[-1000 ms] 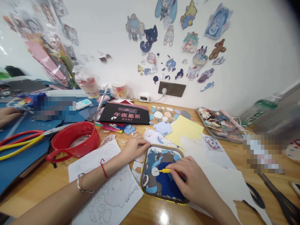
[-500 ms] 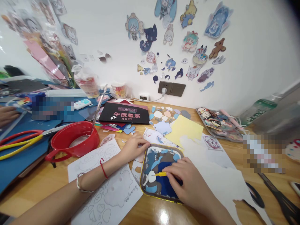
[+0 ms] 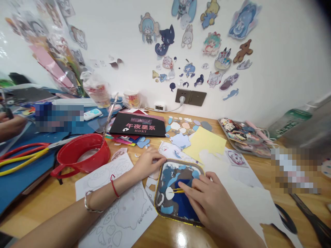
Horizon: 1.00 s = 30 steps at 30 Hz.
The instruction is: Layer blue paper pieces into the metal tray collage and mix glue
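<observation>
A small dark tray [image 3: 178, 221] with a yellow edge holds blue, white and grey paper cut-outs. My left hand [image 3: 148, 162] grips its upper left corner, fingers close together at the rim. In my right hand [image 3: 207, 194] are yellow tweezers [image 3: 178, 190], their two arms slightly apart. The tweezer tips meet a white oval cut-out [image 3: 169, 193] near the tray's left side; whether they pinch it is unclear. A dark blue paper piece [image 3: 183, 203] lies beneath the tweezers, partly hidden by my right hand.
Left stands a red cup [image 3: 85, 165] beside red-and-yellow scissors [image 3: 26, 156]. A drawn sheet [image 3: 113, 210] lies under my left forearm. Yellow paper [image 3: 207, 144] and white paper [image 3: 248, 203] lie right of the tray, near black scissors [image 3: 307, 217]. Another person's hand [image 3: 10, 125] shows far left.
The tweezer arms have spread a little, and my right hand has turned and shifted slightly right. My left hand stays at the tray. The other person's hand at far left has moved.
</observation>
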Each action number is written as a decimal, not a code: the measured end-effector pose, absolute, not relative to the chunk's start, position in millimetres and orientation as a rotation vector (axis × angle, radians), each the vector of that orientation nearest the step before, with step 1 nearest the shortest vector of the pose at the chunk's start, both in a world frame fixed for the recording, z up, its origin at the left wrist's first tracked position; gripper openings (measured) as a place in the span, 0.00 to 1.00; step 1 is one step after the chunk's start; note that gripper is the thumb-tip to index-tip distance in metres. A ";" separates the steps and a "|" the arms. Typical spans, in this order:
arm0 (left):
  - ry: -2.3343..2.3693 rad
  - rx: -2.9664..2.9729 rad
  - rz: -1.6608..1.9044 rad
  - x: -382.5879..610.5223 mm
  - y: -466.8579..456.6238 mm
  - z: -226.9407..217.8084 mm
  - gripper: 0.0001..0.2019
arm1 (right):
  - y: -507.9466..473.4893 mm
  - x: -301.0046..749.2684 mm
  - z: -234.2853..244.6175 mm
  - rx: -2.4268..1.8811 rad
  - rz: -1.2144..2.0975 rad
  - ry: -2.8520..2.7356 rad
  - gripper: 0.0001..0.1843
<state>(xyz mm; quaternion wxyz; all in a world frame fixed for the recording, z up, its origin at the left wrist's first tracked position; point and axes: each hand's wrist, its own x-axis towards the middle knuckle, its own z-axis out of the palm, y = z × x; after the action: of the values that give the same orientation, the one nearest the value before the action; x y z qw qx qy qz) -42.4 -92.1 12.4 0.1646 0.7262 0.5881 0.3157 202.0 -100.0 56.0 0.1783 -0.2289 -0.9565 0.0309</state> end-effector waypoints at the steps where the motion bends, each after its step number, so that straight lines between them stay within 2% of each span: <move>1: 1.677 2.076 0.900 -42.2 -92.2 12.5 0.12 | -100.1 201.8 55.5 -0.642 0.059 -2.709 0.16; 7: 1.678 2.101 0.892 -42.0 -92.5 12.2 0.12 | -99.7 199.6 55.7 -0.610 0.001 -2.680 0.17; 19: 1.667 2.105 0.898 -41.5 -92.0 10.8 0.12 | -100.9 194.7 53.5 -0.664 -0.055 -2.548 0.11; 24: 1.593 2.060 1.067 -41.3 -98.6 20.0 0.12 | -100.9 193.7 51.7 -0.689 -0.072 -2.552 0.12; 30: 1.278 2.274 1.112 -34.9 -115.7 41.8 0.04 | -100.9 193.9 51.5 -0.692 -0.027 -2.548 0.11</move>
<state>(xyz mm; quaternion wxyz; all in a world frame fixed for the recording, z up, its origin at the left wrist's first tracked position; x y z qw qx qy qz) -34.9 -115.7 41.8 0.1521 0.7926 0.4454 0.3877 193.9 -100.9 51.5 0.2479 -0.2537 -0.9349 -0.0098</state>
